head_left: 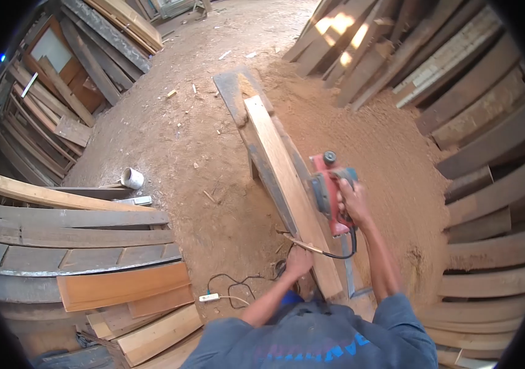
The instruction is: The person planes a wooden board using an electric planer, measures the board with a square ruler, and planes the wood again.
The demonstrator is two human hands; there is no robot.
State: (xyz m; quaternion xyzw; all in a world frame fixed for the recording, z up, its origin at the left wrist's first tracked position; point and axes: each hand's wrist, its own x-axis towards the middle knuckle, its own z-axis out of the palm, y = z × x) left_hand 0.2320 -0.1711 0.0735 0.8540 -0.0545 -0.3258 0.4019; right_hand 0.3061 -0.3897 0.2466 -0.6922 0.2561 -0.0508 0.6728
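Observation:
My right hand [353,200] is wrapped round the handle of a red and dark electric planer [325,195]. The planer is turned on its side at the right of a long pale wooden board [287,166]; whether it touches the board I cannot tell. The board lies lengthwise on a narrow, worn bench [231,89]. My left hand [300,261] is closed on the board's left edge near its close end, its fingertips partly hidden. A black power cord [353,245] loops from the planer, and its tan section [306,246] crosses just beyond my left hand.
A metal square [349,270] lies right of the board's near end. Sawdust covers the ground. Timber planks [490,246] lean along the right, and more boards [78,234] are stacked at left. A white cup [132,178] and an extension socket [209,297] with tangled cord are on the left.

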